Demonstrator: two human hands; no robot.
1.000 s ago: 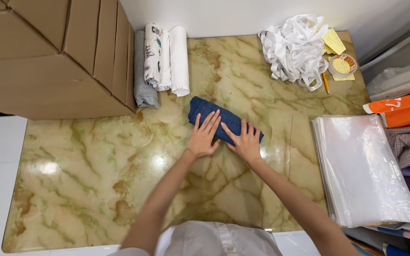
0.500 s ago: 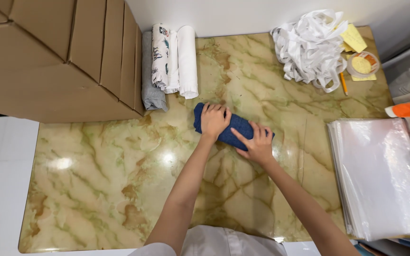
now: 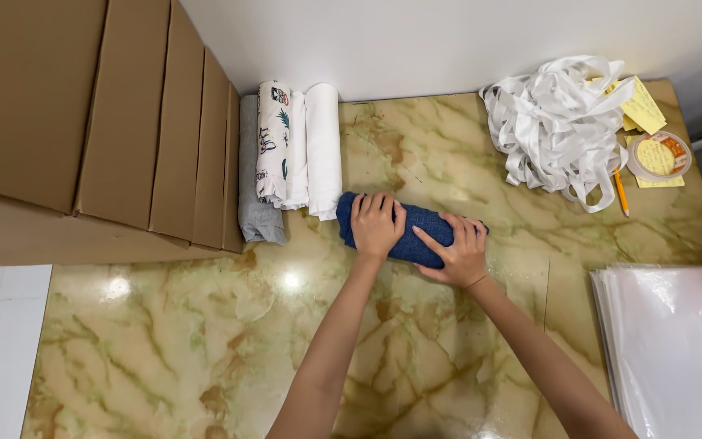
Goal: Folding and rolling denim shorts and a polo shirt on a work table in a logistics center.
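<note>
Head view: left hand [image 3: 376, 225] and right hand [image 3: 460, 254] press flat, ungripping, on rolled blue cloth [image 3: 416, 232].

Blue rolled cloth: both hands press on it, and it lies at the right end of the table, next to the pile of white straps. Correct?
Not quite. In the head view both hands, left hand and right hand, press the blue rolled cloth, but it lies mid-table beside the white rolled cloth, apart from the white straps.

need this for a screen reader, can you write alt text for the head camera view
Seen from above, a person's left hand and right hand press on a rolled dark blue cloth on a marbled green-and-tan table. Rolled grey, patterned and white cloths lie beside cardboard boxes; tangled white straps and clear plastic sheets lie right.
</note>
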